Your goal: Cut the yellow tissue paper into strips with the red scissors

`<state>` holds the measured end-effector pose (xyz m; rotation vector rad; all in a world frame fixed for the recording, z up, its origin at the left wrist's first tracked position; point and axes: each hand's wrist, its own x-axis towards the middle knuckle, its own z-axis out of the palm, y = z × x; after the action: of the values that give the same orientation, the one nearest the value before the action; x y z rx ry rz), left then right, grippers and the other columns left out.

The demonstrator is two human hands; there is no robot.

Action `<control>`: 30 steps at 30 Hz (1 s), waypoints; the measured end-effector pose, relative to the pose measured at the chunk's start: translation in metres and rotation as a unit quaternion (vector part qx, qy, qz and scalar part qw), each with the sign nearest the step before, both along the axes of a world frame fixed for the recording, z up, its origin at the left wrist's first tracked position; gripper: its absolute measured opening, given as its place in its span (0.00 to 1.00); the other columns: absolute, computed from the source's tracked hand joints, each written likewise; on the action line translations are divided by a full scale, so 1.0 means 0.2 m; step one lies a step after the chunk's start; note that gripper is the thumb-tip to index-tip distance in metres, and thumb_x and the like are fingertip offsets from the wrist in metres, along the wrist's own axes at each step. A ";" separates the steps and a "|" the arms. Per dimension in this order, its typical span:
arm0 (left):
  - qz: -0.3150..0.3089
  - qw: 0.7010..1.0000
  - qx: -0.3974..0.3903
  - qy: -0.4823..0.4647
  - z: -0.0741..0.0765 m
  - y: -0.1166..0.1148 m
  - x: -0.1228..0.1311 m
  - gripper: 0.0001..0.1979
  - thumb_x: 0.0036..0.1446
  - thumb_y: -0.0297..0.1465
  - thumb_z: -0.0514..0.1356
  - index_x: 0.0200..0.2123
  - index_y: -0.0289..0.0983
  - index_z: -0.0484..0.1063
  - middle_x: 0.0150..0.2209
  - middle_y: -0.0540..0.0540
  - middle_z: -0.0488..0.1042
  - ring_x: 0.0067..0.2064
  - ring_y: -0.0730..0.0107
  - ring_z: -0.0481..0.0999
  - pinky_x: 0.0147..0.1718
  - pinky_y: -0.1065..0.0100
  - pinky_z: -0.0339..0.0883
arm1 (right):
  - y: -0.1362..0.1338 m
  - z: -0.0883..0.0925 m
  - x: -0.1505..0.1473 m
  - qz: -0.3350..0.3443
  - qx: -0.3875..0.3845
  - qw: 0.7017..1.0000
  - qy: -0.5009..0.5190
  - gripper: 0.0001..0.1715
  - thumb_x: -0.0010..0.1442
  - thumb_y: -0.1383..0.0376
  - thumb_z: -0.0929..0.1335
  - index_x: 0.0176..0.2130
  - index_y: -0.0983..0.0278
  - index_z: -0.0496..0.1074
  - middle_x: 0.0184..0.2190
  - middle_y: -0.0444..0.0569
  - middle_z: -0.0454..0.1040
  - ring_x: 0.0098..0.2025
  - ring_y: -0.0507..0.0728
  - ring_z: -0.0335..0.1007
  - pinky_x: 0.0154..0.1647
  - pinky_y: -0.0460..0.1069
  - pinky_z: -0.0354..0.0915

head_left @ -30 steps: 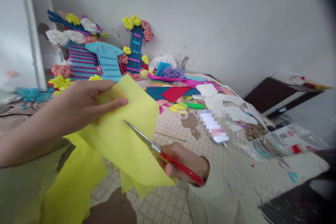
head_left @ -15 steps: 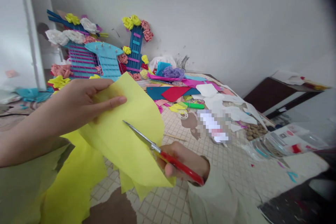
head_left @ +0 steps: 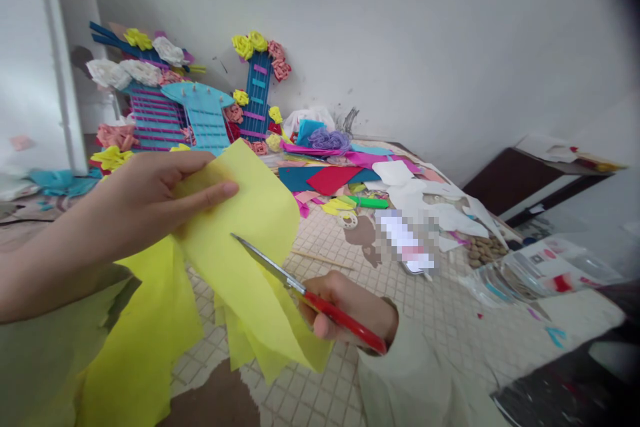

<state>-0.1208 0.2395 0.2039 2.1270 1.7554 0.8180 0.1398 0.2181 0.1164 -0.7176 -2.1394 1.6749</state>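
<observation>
My left hand (head_left: 170, 197) pinches a sheet of yellow paper (head_left: 250, 213) at its upper left, thumb on the front face and fingers behind. Red-handled scissors (head_left: 345, 320) are gripped in my right hand (head_left: 340, 300). One metal blade lies across the front of the sheet, its tip pointing up and left toward my left thumb; the other blade is hidden behind the paper. Along the blade the sheet is parted, and its lower right portion bends away. More yellow paper (head_left: 150, 333) hangs or lies below my left wrist.
Decorated blue cardboard pieces with paper flowers (head_left: 200, 113) lean on the wall at the back left. Behind the sheet lie coloured paper scraps (head_left: 335, 180), purple yarn (head_left: 330, 139) and a green cutter (head_left: 371, 203). Rightward are a phone (head_left: 407, 240) and a plastic bottle (head_left: 540, 270).
The right side of the yellow sheet has folded back and shifted left, leaving it narrower in view. Both hands and the scissors have hardly moved.
</observation>
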 end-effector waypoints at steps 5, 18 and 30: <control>-0.018 0.999 0.030 0.017 -0.02 -0.01 0.02 0.21 0.51 0.47 0.57 0.19 0.39 0.55 0.13 0.59 0.56 0.14 0.80 0.61 0.10 0.80 0.51 | -0.01 0.01 0.01 -0.001 0.033 0.999 -0.038 0.36 0.48 0.34 0.61 0.22 0.64 0.57 0.20 0.43 0.59 0.22 0.50 0.52 0.21 0.46 0.51; -0.048 0.996 0.075 0.004 -0.04 -0.02 0.07 0.20 0.51 0.45 0.57 0.18 0.39 0.56 0.15 0.57 0.54 0.15 0.82 0.56 0.10 0.81 0.49 | -0.01 -0.04 0.02 0.007 0.025 1.000 -0.009 0.31 0.54 0.39 0.62 0.27 0.65 0.61 0.27 0.48 0.65 0.29 0.54 0.61 0.28 0.49 0.59; -0.070 0.995 0.050 -0.048 -0.02 -0.02 0.05 0.17 0.55 0.42 0.51 0.19 0.39 0.58 0.16 0.56 0.53 0.16 0.79 0.57 0.10 0.80 0.51 | 0.00 -0.02 0.00 -0.011 -0.017 1.000 0.020 0.36 0.47 0.33 0.62 0.21 0.64 0.59 0.19 0.40 0.56 0.20 0.48 0.51 0.22 0.46 0.56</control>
<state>-0.1117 0.2359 0.1999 2.2053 1.5284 0.9704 0.1398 0.2171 0.1134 -0.7080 -2.0727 1.7030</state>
